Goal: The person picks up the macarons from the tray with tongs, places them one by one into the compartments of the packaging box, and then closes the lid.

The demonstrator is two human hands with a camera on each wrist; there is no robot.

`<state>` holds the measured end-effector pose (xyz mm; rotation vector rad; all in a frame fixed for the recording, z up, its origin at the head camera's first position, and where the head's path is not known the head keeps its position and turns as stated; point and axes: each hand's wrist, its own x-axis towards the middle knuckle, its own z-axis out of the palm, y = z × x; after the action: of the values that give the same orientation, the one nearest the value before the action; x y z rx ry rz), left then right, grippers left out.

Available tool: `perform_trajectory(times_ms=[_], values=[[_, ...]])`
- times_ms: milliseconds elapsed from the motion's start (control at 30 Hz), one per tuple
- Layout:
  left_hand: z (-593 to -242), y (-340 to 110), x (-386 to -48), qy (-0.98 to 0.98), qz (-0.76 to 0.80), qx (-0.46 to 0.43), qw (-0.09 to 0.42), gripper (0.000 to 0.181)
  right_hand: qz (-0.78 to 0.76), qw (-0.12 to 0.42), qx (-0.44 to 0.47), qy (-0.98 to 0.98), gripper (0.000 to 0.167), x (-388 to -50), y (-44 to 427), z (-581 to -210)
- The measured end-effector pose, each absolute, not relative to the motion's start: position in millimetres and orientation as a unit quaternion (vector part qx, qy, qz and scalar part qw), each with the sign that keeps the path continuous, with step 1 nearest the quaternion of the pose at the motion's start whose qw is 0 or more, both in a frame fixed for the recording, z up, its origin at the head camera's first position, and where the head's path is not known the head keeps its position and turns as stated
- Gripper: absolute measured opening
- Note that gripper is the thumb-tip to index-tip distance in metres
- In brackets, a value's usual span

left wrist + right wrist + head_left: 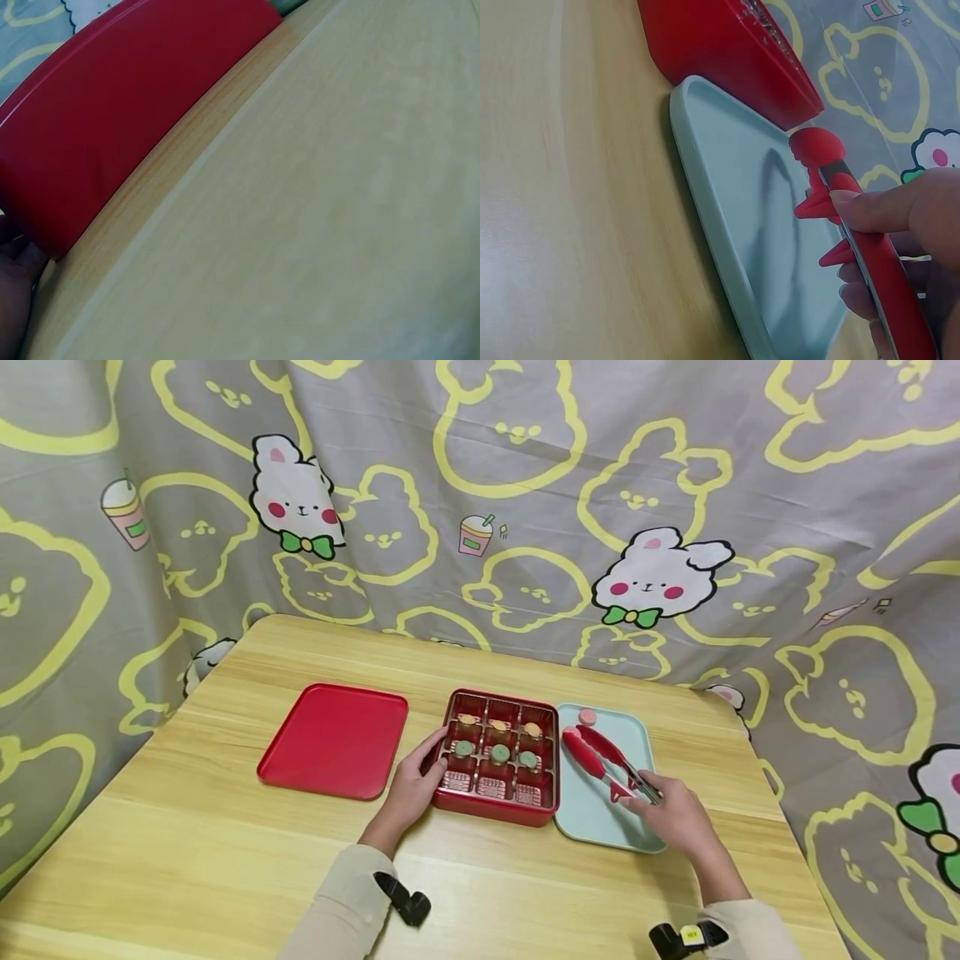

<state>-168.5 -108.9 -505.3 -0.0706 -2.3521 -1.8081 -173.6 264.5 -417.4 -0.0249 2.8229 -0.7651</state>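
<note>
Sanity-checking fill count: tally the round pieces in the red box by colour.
Yellow-orange pieces: 3
Green pieces: 3
Total: 6

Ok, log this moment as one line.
left hand: holds red box by left side; right hand: holds tongs over tray; box: yellow pieces back row, green pieces middle row, front row no pieces; pink piece: on tray

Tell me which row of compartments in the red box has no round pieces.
The near row, its three patterned bottoms uncovered; the middle row holds green pieces and the far row orange pieces.
</note>
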Motion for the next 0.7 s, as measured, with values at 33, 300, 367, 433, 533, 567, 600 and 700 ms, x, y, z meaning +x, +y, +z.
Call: perform_trajectory(times_ms=[33, 300, 367, 433, 533, 567, 600, 700], values=[[-505.5, -109.2, -168.4, -0.789, -0.607, -0.026, 0.089, 0.051, -0.261, 0.105, -0.012, 0.960, 0.072, -172.0, 264.6, -416.6], [-503.2, -108.9, -167.9, -0.780, -0.617, -0.035, 0.094, 0.051, -0.274, 0.090, -0.022, 0.957, 0.073, -159.7, 264.3, -410.7], [-494.1, -107.9, -164.1, -0.781, -0.616, -0.037, 0.091, 0.050, -0.271, 0.085, -0.025, 0.958, 0.072, -156.2, 263.5, -409.3], [-484.9, -107.3, -160.0, -0.781, -0.617, -0.038, 0.085, 0.050, -0.269, 0.081, -0.028, 0.959, 0.072, -153.0, 263.1, -407.3], [-471.5, -105.8, -154.0, -0.787, -0.610, -0.039, 0.079, 0.050, -0.270, 0.073, -0.033, 0.959, 0.072, -147.3, 262.1, -404.6], [-471.0, -105.7, -154.0, -0.788, -0.609, -0.039, 0.079, 0.050, -0.270, 0.072, -0.035, 0.959, 0.072, -145.3, 261.7, -403.8], [-474.0, -106.1, -155.2, -0.787, -0.611, -0.038, 0.079, 0.050, -0.271, 0.071, -0.035, 0.959, 0.071, -143.4, 261.4, -402.9], [-486.6, -107.4, -161.0, -0.785, -0.612, -0.035, 0.083, 0.050, -0.268, 0.063, -0.036, 0.961, 0.070, -137.4, 260.0, -400.7]])
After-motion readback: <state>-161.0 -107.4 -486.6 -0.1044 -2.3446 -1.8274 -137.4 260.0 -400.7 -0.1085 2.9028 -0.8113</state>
